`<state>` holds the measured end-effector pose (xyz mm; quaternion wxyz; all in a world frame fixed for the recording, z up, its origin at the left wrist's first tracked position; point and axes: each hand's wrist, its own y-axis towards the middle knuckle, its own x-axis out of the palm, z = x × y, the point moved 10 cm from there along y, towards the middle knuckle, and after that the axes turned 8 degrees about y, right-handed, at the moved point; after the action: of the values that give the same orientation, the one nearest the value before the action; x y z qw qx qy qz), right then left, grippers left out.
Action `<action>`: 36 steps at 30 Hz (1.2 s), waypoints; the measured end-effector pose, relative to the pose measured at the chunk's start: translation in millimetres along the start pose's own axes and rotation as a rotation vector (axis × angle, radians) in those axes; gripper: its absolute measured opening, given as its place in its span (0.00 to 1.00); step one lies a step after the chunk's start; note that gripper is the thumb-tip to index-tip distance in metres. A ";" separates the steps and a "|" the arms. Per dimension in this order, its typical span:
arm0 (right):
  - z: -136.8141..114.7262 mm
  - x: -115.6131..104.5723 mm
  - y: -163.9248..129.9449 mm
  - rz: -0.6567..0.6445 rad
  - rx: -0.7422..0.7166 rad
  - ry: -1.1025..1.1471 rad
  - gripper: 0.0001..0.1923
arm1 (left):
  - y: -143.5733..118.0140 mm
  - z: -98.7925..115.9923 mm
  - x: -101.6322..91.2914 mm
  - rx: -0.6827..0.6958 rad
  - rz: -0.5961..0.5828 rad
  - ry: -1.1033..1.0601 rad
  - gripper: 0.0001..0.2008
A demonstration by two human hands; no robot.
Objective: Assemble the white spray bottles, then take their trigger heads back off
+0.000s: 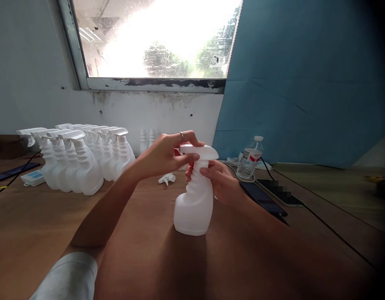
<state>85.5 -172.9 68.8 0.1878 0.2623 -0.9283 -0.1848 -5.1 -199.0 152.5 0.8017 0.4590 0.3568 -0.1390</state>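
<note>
Upright on the brown wooden desk (39,225), the white plastic spray bottle (194,200) is being steadied: right hand (222,181) gripping its neck, left hand (167,154) pinching its white trigger head (198,151).

bottle (194,200): neck partly covered by right hand (222,181) | spray head (198,151): near side hidden under left hand (165,154) | bottle row (76,160): rear ones masked by front ones | phone (280,191): screen part pixel-blurred | right edge: dark vignette, yellow item (375,179) unreadable | window (157,37): overexposed, top cut off
</note>
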 end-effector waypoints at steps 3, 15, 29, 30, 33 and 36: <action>-0.8 -0.5 1.1 -0.007 0.013 0.052 0.11 | 1.3 -6.0 1.1 -0.015 -0.003 -0.098 0.09; 6.6 -2.0 2.8 -0.002 0.044 0.142 0.14 | 1.8 -12.4 4.5 -0.070 -0.039 -0.215 0.10; 10.9 -4.8 2.2 0.038 0.048 0.055 0.14 | 1.4 -13.8 8.6 -0.093 -0.092 -0.222 0.10; 10.8 -5.4 2.5 0.049 0.045 0.026 0.14 | 1.3 -13.5 8.9 -0.095 -0.096 -0.222 0.10; 8.8 -5.0 2.2 0.063 0.023 0.013 0.14 | 0.8 -12.5 8.6 -0.097 -0.096 -0.201 0.09; 7.6 -1.5 1.3 0.021 0.008 0.108 0.15 | 0.7 -10.7 7.1 -0.087 -0.086 -0.173 0.09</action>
<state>82.8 -169.2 62.4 0.2384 0.2627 -0.9204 -0.1646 -4.5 -188.9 144.5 0.8418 0.3944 0.3115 -0.1968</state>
